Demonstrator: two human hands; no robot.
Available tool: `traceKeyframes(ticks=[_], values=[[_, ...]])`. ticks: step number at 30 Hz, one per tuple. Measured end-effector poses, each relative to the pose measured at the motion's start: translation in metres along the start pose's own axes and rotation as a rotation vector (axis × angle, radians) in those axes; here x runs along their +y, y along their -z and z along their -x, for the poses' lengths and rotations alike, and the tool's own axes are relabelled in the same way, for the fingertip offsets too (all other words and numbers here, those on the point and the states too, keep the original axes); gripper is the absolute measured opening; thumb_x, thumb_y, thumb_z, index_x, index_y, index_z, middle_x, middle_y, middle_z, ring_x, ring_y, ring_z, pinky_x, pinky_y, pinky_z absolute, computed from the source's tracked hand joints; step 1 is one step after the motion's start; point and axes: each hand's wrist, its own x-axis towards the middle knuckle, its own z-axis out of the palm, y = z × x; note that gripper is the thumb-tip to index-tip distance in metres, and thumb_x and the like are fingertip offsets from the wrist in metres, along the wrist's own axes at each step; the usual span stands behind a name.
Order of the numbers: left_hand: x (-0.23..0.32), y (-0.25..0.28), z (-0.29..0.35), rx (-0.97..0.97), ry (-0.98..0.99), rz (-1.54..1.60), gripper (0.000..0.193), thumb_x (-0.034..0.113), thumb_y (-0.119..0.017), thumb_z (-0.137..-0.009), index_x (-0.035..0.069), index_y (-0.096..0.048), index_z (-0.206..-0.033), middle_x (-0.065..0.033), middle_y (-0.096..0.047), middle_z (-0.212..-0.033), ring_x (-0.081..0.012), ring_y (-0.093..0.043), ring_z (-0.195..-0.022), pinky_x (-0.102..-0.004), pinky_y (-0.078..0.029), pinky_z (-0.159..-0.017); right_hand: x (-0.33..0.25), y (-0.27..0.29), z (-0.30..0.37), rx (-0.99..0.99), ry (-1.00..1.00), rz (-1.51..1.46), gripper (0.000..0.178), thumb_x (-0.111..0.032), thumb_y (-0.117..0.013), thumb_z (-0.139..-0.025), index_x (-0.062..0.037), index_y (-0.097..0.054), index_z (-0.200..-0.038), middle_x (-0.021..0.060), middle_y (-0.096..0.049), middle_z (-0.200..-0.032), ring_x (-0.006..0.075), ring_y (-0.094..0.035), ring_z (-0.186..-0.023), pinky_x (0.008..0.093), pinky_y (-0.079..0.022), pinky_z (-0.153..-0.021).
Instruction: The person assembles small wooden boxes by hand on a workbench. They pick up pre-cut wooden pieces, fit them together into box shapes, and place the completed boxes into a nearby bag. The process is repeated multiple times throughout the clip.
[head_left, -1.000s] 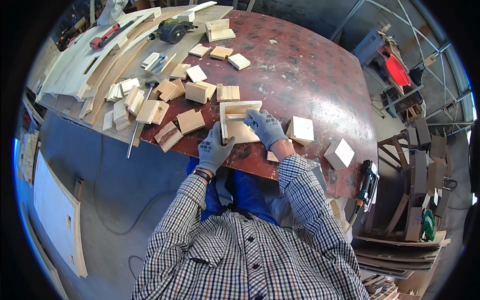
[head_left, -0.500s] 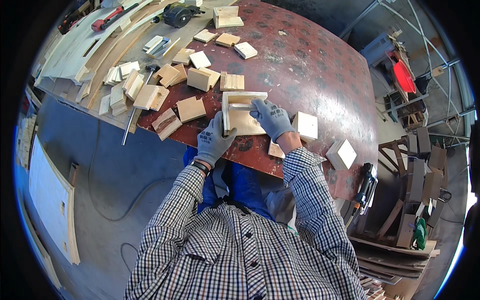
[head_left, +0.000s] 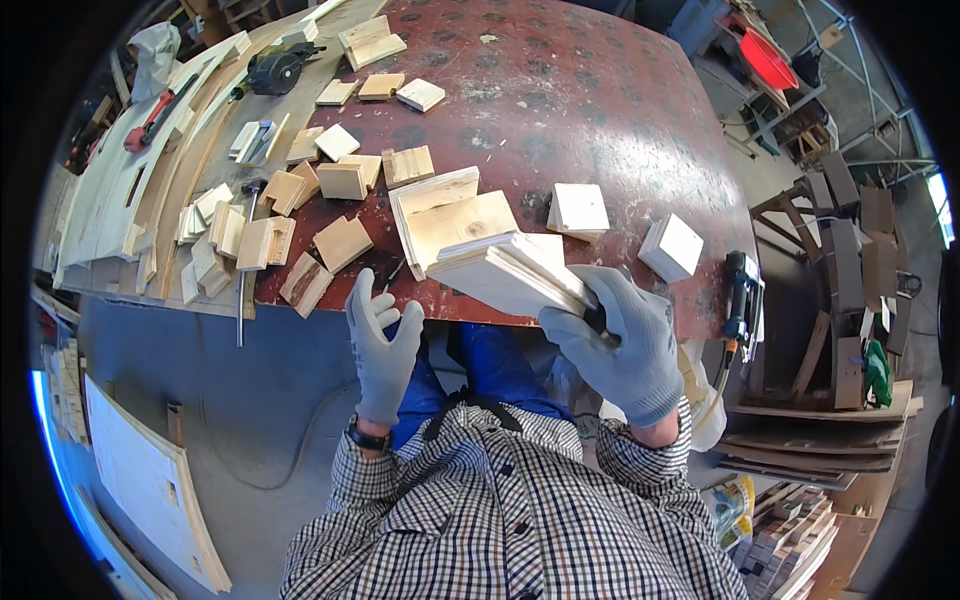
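My right hand [head_left: 625, 340], in a grey glove, grips a pale plywood piece [head_left: 515, 275] with layered, stepped edges and holds it up above the table's near edge. That piece covers part of an L-shaped plywood corner [head_left: 400, 225] with a flat wooden board [head_left: 470, 222] inside it, lying on the red tabletop. Left of it, my gloved left hand [head_left: 383, 350] is raised at the table edge with fingers apart and nothing in it. A thin dark pointed tool [head_left: 396, 271] lies just beyond its fingertips.
Several small wooden blocks [head_left: 343, 243] lie at the left. Two pale blocks [head_left: 578, 210] [head_left: 671, 248] sit at the right, near a black air tool [head_left: 739, 295] with a hose. A circular saw [head_left: 275, 72] and a metal bar [head_left: 241, 300] are on the left side.
My right hand has left the L-shaped corner and moved nearer and right, now raised with a plywood piece. My left hand has let go of the corner and opened. The view has shifted.
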Motion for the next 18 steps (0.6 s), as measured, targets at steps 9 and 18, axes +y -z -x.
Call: traceKeyframes(ticks=[9,18], values=[[0.107,0.019,0.031,-0.566,0.617,1.361,0.1,0.082,-0.03,-0.102,0.01,-0.019,-0.169,-0.0237,-0.03,-0.169,-0.0434,-0.044,-0.147,-0.0569,-0.049,-0.113,-0.025,-0.003,0.009,-0.112,0.078,-0.122,0.043,-0.019,-0.088,-0.083,-0.0028,-0.073,-0.119,0.0098,-0.076,-0.088,0.0181,-0.075,-0.074,0.0307,-0.059,-0.064],[0.125,0.015,0.033,-0.531,0.442,1.239,0.082,0.067,-0.037,-0.109,0.006,-0.034,-0.164,-0.025,-0.049,-0.156,-0.0385,-0.063,-0.131,-0.0487,-0.061,-0.101,-0.02,-0.008,0.016,-0.094,0.21,-0.061,0.041,-0.023,-0.085,-0.087,-0.0045,-0.069,-0.12,0.0066,-0.071,-0.081,0.02,-0.071,-0.067,0.0342,-0.058,-0.061]])
